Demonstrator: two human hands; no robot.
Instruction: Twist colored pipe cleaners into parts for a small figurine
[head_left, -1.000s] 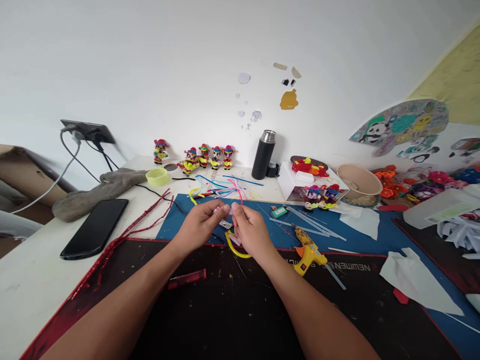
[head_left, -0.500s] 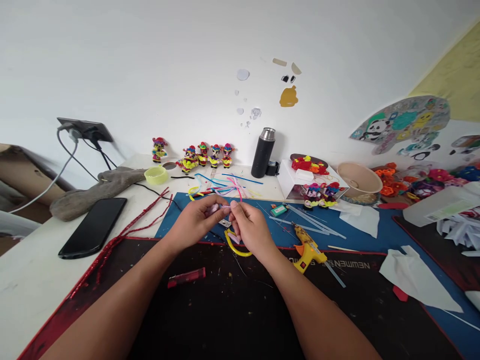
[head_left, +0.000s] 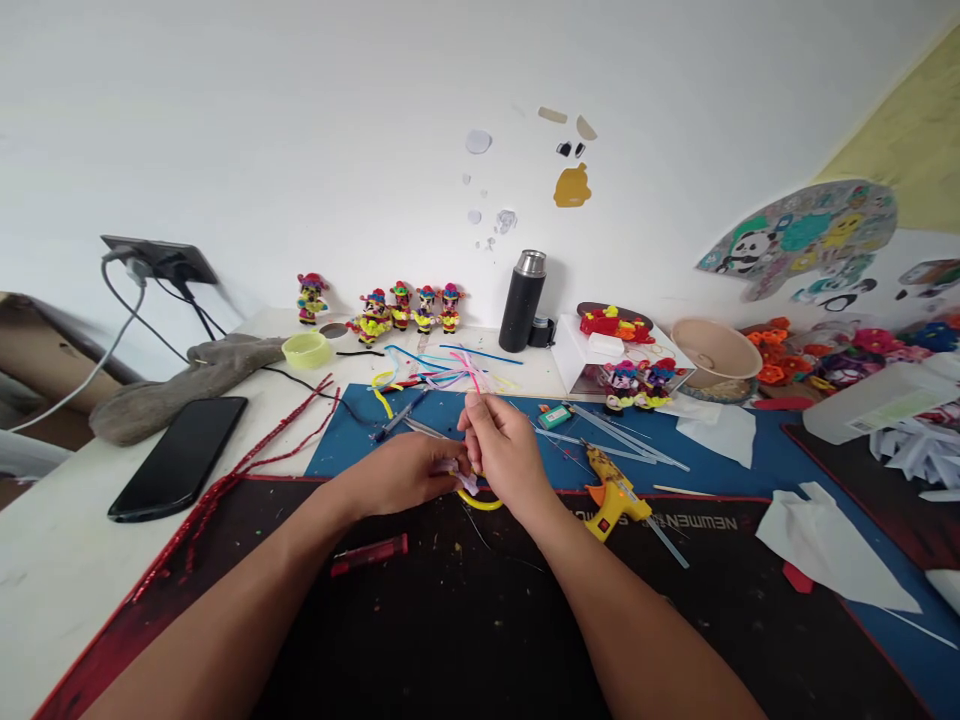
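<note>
My left hand (head_left: 409, 474) is closed on a small pale lilac piece (head_left: 466, 482) above the mats, its fingers pointing right. Touching or nearly touching it, my right hand (head_left: 501, 445) has its thumb and fingers pinched together; what lies between them is too small to make out. Under the hands a yellow curved strip (head_left: 491, 503) shows in part. Just beyond them lies a loose bunch of pink, white and blue pipe cleaners (head_left: 472, 372). A blue pen-like tool (head_left: 397, 417) rests left of my right hand's fingertips.
A yellow glue gun (head_left: 616, 495) and clear glue sticks (head_left: 615, 437) lie at right. A black thermos (head_left: 523, 300) stands by the wall, with several small figures (head_left: 400, 307) to its left. A phone (head_left: 180, 458), red tinsel stems (head_left: 217, 500) and a red tool (head_left: 369, 555) are at left.
My left hand has moved down and turned, taking the lilac piece lower. My right hand has shifted little, its fingertips slightly higher. The blue tool is now uncovered. The view has shifted slightly.
</note>
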